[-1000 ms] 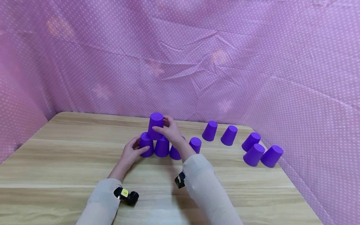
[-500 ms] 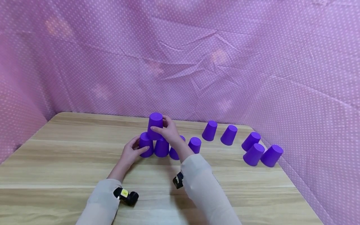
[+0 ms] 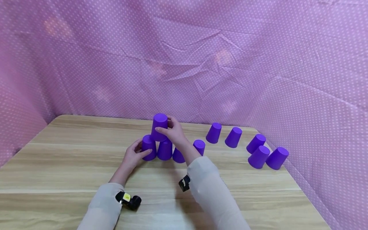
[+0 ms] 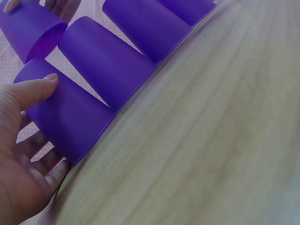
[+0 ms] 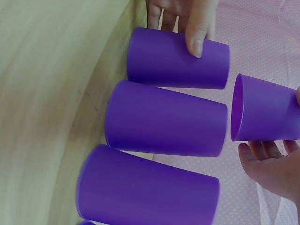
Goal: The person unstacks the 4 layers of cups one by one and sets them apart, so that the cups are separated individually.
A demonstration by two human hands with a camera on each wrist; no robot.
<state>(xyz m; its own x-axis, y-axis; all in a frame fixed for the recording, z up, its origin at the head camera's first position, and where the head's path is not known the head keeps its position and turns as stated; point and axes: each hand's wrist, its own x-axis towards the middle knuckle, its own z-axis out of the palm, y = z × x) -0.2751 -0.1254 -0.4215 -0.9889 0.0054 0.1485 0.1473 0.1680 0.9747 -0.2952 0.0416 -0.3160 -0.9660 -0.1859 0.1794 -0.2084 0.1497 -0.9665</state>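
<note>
Upside-down purple cups stand in a row on the table. Around the leftmost cup (image 3: 149,143), my left hand (image 3: 133,157) has its thumb on the near side and fingers behind. Just above that cup and the second cup (image 3: 164,150), my right hand (image 3: 176,133) holds another upside-down cup (image 3: 159,123) between thumb and fingers. A narrow gap separates this held cup (image 5: 267,110) from the cups below in the right wrist view. The third cup (image 3: 178,155) and the fourth cup (image 3: 199,146) are partly covered by my right hand and forearm.
Farther right on the wooden table (image 3: 86,159), several more upside-down purple cups stand apart, among them a back cup (image 3: 214,133) and a rightmost cup (image 3: 277,158) near the table's right edge. A pink dotted curtain (image 3: 184,64) hangs behind and around the table.
My right hand first shifts slightly left and down with the upper cup, then lifts it a little. The left hand stays at the leftmost cup.
</note>
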